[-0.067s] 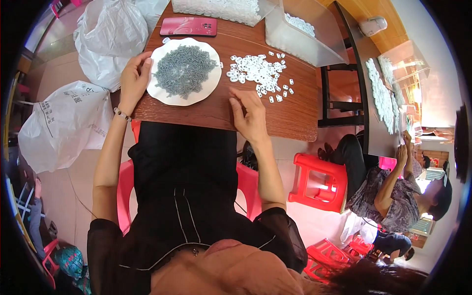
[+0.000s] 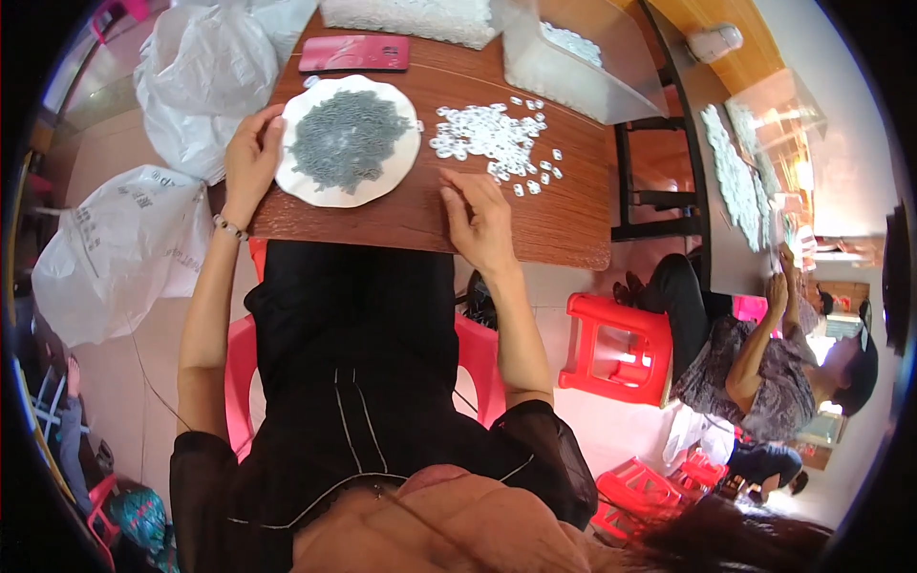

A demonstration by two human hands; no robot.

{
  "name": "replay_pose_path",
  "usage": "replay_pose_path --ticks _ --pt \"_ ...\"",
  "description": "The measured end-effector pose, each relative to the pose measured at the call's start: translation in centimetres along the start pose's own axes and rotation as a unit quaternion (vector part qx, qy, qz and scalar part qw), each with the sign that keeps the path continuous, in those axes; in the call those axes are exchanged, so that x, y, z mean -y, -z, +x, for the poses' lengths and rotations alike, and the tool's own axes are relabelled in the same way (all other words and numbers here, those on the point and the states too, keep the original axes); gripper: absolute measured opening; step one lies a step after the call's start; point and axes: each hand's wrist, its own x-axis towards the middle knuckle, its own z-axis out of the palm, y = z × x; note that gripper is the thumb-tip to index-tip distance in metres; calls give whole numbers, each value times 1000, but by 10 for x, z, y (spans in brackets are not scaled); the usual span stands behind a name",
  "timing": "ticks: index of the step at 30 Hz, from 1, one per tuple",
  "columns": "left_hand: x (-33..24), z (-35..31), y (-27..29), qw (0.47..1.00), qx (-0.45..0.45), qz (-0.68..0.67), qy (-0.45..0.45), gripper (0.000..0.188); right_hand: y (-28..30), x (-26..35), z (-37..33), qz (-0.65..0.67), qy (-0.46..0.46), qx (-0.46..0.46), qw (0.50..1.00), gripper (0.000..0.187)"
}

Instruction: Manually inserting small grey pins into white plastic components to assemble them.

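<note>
A white plate (image 2: 399,173) with a wavy rim lies on the brown table, heaped with small grey rod-like pieces (image 2: 346,137). My left hand (image 2: 250,160) rests at the plate's left rim, thumb and fingers apart; whether it touches the rim I cannot tell for sure. To the right of the plate, small white pieces with holes (image 2: 489,136) are spread in a loose pile. Just below that pile, my right hand (image 2: 481,220) lies at the table's near edge. Its fingers are loosely bent with the thumb apart, and nothing shows in them.
A red phone (image 2: 354,53) lies beyond the plate. Clear bins of white pieces (image 2: 573,81) stand at the table's far side. White plastic bags (image 2: 124,244) are on the left. On the right are a red stool (image 2: 619,350) and a person (image 2: 764,377) seated at a dark table (image 2: 726,260).
The whole view has shifted slightly, so the table and its things appear a little farther left. Both hands keep about the same place and pose.
</note>
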Motion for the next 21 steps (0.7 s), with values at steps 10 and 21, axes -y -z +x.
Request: replay_pose_path --ticks 10,21 --pt "1 -5 5 998 20 -56 21 22 -7 1 4 27 12 -10 999 20" --pt "25 34 13 1000 -1 -17 23 18 149 45 47 -224 -18 -130 966 15"
